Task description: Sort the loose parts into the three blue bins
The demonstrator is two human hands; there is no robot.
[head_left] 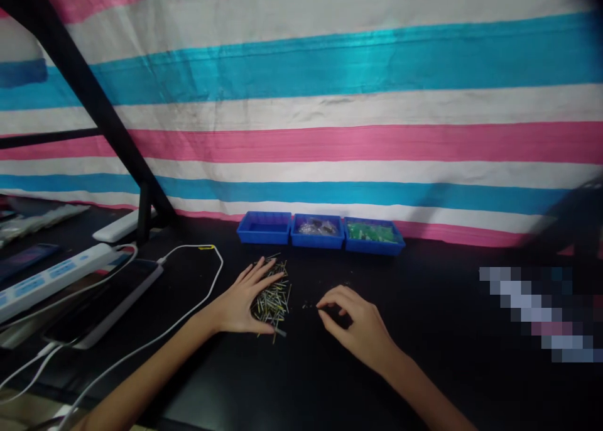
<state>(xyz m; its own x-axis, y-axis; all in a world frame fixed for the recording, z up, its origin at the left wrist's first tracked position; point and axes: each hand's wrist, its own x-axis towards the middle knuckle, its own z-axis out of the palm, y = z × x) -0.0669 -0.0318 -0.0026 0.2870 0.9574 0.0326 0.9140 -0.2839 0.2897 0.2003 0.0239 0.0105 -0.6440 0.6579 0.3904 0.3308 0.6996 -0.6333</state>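
Note:
A loose pile of thin metallic pins or sticks (276, 299) lies on the black table (264, 381). My left hand (245, 299) rests at the pile's left side with its fingers spread, partly covering it. To the right of the pile, my right hand (355, 324) is over the table, its thumb and index fingertips close together beside a few tiny bits (306, 305). Whatever may be between those fingertips is too small to make out. Behind the pile stand three blue trays: an empty-looking one (264, 236), one with small clear pieces (318, 239) and one with green pieces (374, 247).
At the left lie a white power strip (61, 271), a phone-like device (106, 299) and a white cable (164, 337) that curves across the table. A black metal frame (89, 92) rises at the left. A striped sheet (353, 142) hangs behind the trays.

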